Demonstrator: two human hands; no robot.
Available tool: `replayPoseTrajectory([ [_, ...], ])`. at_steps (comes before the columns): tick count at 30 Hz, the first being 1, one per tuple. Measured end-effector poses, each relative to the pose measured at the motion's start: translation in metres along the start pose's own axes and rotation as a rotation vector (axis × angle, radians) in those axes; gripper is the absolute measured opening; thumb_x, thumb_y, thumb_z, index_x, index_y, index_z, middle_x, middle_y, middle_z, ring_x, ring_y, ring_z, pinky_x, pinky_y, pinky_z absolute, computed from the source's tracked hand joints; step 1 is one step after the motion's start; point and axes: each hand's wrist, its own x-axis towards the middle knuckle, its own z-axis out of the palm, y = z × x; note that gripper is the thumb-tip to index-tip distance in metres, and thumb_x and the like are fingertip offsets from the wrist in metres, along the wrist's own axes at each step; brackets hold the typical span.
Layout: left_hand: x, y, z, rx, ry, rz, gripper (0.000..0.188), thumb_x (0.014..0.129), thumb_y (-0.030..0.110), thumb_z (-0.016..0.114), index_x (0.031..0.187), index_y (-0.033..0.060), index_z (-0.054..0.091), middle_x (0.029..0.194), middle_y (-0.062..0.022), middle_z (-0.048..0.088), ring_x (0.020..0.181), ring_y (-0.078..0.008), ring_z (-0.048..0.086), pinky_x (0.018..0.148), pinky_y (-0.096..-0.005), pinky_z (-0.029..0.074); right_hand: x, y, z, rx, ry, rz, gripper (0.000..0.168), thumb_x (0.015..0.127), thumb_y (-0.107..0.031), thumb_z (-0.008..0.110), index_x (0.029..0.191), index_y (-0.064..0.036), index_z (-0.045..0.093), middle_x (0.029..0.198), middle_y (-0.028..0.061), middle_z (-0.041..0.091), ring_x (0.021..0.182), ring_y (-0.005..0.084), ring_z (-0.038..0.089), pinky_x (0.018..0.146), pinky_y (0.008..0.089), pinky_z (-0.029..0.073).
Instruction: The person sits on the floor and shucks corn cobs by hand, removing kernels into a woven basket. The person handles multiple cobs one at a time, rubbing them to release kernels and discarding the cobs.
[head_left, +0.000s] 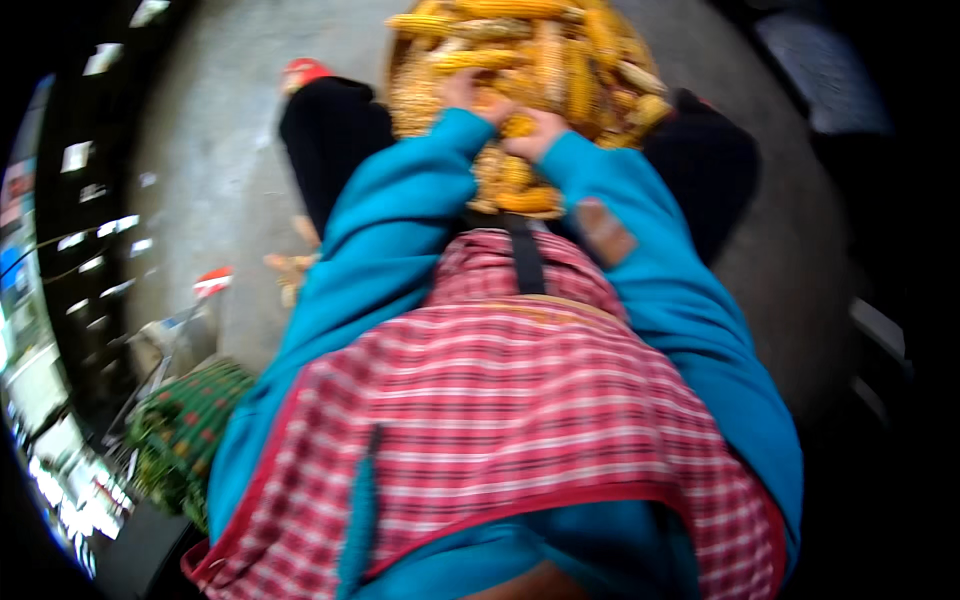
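A round basket heaped with yellow corn cobs stands between my knees. Loose kernels lie along its left side. Over the near part of the heap, my left hand and my right hand come close together. Both are closed around a yellow corn cob, which shows between them. Blur and the fingers hide much of this cob. Two more cobs, one of them a short upright cob, lie just below my wrists near my apron.
My black-clad knees flank the basket on a grey concrete floor. Small pale pieces lie left of my arm. A green patterned bag or cloth and a red-and-white object are at lower left. Dark objects edge the right.
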Motion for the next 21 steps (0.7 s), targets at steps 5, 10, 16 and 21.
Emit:
replayPoseTrajectory([
  [5, -0.007, 0.037, 0.020, -0.044, -0.167, -0.183, 0.051, 0.057, 0.027, 0.066, 0.100, 0.0117, 0.045, 0.099, -0.0164, 0.036, 0.093, -0.0287, 0.039, 0.080, -0.0384, 0.035, -0.004, 0.038, -0.031, 0.143, 0.059, -0.014, 0.061, 0.050, -0.020, 0.068, 0.103, 0.002, 0.046, 0.086, 0.0087, 0.056, 0.073, 0.0144, 0.054, 0.065, 0.0265, 0.044],
  [10, -0.002, -0.084, -0.044, -0.768, -0.030, -0.644, 0.038, 0.070, 0.012, 0.060, 0.102, 0.0068, 0.040, 0.080, -0.0100, 0.054, 0.069, -0.0177, 0.053, 0.060, -0.0301, 0.045, 0.042, -0.033, 0.065, 0.304, 0.091, -0.064, 0.049, 0.057, -0.014, 0.071, 0.099, 0.001, 0.049, 0.086, 0.0053, 0.057, 0.074, 0.0104, 0.053, 0.068, 0.0233, 0.043],
  [16, 0.003, -0.010, -0.052, -0.964, -0.174, -0.994, 0.039, 0.072, 0.018, 0.058, 0.104, 0.0130, 0.036, 0.090, -0.0127, 0.052, 0.076, -0.0285, 0.054, 0.059, -0.0464, 0.047, 0.046, -0.005, 0.028, 0.685, 0.292, -0.073, 0.039, 0.065, -0.018, 0.068, 0.096, -0.003, 0.051, 0.082, 0.0017, 0.056, 0.068, 0.0093, 0.051, 0.058, 0.0218, 0.042],
  [21, 0.003, -0.010, -0.068, -1.010, -0.464, -1.062, 0.045, 0.069, 0.022, 0.062, 0.103, 0.0105, 0.035, 0.081, -0.0096, 0.056, 0.063, -0.0241, 0.057, 0.053, -0.0388, 0.047, 0.073, 0.006, 0.033, 0.902, 0.357, -0.207, 0.037, 0.068, -0.021, 0.064, 0.097, -0.001, 0.053, 0.087, 0.0024, 0.056, 0.075, 0.0095, 0.051, 0.065, 0.0228, 0.041],
])
